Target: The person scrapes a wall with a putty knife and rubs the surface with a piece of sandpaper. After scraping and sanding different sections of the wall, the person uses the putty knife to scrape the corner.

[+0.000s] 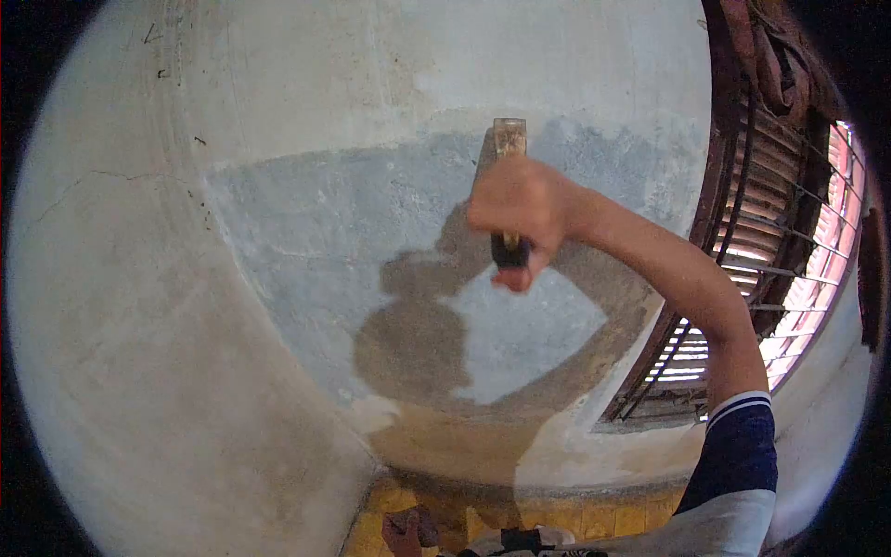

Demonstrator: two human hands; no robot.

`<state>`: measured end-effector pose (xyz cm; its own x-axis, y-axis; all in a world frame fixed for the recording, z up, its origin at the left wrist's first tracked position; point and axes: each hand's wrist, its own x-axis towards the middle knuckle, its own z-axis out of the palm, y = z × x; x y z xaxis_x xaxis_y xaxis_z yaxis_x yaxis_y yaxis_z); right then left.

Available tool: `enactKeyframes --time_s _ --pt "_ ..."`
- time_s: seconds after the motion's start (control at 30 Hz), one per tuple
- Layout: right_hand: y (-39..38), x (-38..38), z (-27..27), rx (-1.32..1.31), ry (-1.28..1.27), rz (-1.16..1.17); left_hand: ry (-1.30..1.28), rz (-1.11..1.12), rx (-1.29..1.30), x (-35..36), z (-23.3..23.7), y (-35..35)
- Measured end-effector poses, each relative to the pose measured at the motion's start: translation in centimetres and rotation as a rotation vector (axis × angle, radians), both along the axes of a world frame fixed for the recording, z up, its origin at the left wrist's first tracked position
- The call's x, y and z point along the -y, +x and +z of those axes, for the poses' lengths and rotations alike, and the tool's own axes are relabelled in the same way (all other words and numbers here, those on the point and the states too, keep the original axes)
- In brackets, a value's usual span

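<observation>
Head view: right hand [520, 209] fisted tight round a black-handled flat-bladed tool [510, 137], blade pointing up against the wall, upper centre of frame; left hand out of shot. Looks roughly half done: grey worked patch [306, 232] spans mid-frame, while the pale plaster wall [111, 325] above, left and below it looks untouched.

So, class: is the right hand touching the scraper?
Touching. The head view shows the right hand closed round the dark handle of the scraper.
</observation>
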<state>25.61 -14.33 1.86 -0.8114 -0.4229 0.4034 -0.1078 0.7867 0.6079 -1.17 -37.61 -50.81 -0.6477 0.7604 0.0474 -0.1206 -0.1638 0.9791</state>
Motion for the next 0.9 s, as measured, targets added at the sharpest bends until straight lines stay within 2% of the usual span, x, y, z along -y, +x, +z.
enactKeyframes --time_s 0.1,0.2,0.4,0.5,0.6,0.7,0.8,0.9 --pt "-0.1 -0.1 -0.5 0.061 -0.032 0.052 0.018 -0.004 0.005 -1.1 0.0 -0.1" --pt "1.5 -1.7 0.9 -0.022 0.057 -0.102 0.012 -0.019 0.009 -1.0 -0.3 0.2" --pt "0.8 0.4 -0.8 0.123 -0.034 0.084 0.027 -0.011 0.016 -2.4 -0.3 0.6" --pt "2.3 -1.1 1.0 0.000 0.063 -0.050 0.012 -0.018 0.007 -2.1 -0.5 0.7" --pt "1.4 -0.5 -1.4 0.065 -0.057 0.024 0.006 -0.019 -0.007 -2.3 -0.5 0.5" --pt "1.5 0.6 -1.8 0.204 0.005 -0.033 0.008 -0.021 -0.025 -3.1 -0.3 0.4" --pt "3.6 -2.5 -0.1 -0.007 0.130 -0.075 -0.017 -0.042 -0.046 -2.6 -0.4 0.5" --pt "3.8 -0.9 -2.3 0.003 -0.008 -0.152 -0.030 -0.056 -0.067 -2.9 -0.2 0.5"
